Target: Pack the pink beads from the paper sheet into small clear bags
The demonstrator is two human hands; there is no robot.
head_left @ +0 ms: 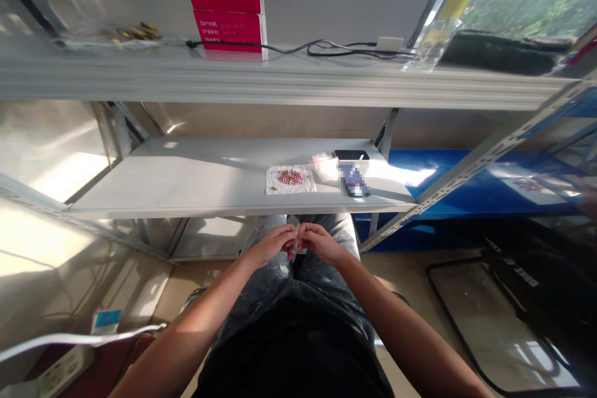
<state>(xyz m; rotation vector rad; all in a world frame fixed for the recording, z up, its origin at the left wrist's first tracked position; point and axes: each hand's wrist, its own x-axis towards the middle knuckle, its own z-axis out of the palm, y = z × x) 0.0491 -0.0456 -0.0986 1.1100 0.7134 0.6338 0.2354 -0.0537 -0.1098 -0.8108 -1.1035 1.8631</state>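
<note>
Pinching a small clear plastic packet (296,241) between the closed fingertips of left hand (273,244) and right hand (319,241), just below the front edge of the grey metal shelf (186,180). On that shelf, a white sheet of pink beads (290,178). Best held level, gripped firmly at the edges.

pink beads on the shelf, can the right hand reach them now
Likely yes. The pink beads lie on a white sheet near the shelf's front edge, beyond the right hand, nothing between. That hand and the left hand pinch a small clear piece, so its grip is taken.
</note>
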